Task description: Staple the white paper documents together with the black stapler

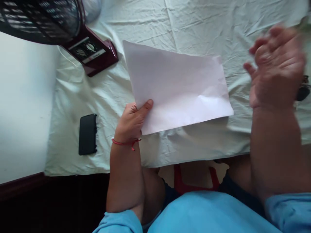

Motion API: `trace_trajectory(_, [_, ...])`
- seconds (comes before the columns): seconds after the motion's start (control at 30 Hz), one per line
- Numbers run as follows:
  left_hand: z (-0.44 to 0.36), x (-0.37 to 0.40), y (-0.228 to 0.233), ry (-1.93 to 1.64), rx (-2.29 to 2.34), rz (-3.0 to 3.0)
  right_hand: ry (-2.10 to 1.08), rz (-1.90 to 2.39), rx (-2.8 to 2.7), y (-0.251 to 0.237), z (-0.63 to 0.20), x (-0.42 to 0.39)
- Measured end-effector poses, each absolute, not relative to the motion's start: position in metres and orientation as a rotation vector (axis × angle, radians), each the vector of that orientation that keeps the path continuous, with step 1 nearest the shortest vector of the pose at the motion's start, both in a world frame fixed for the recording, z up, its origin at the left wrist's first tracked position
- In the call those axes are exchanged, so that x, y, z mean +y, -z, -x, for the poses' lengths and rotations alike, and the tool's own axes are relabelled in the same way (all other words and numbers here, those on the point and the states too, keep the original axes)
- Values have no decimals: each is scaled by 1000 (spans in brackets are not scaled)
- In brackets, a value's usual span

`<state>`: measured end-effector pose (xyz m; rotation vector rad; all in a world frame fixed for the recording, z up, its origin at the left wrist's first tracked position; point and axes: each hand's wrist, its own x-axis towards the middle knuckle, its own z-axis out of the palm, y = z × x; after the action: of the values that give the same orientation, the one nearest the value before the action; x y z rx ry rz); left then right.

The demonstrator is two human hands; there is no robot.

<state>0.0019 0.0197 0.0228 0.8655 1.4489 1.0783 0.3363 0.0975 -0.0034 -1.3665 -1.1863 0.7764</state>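
Note:
My left hand [132,121] grips the left side of a blank white sheet of paper [179,90], thumb on top and fingers hidden beneath. The sheet is held above the cloth-covered table, its upper left corner raised and its right part slightly creased. To the right of the paper, apart from it, my right hand [278,68] is lifted with the palm turned up. Its fingers are loosely bent and apart, somewhat blurred, and I see nothing in them.
A dark red table fan [99,53] stands at the back left. Near the left edge lies a black phone-like device [87,134]. A pale green wrinkled cloth [194,26] covers the table. A dark object [303,93] sits at the right edge, partly behind my right hand.

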Motion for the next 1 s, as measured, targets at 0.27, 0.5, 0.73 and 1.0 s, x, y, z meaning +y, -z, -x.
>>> trace_trajectory(0.27, [-3, 29, -18, -1077, 1445, -831, -1240, 1268, -862, 39, -335, 104])
trace_trajectory(0.5, [-8, 28, -12, -1088, 1451, -890, -1466, 1325, -783, 25, -335, 91])
trace_trajectory(0.73, [-1, 31, -5, -1122, 1394, -945, -1286, 1461, -769, 22, -328, 94])
trace_trajectory(1.0, [4, 31, -2, -1242, 1552, -1018, -1214, 1528, -854, 28, -325, 100])
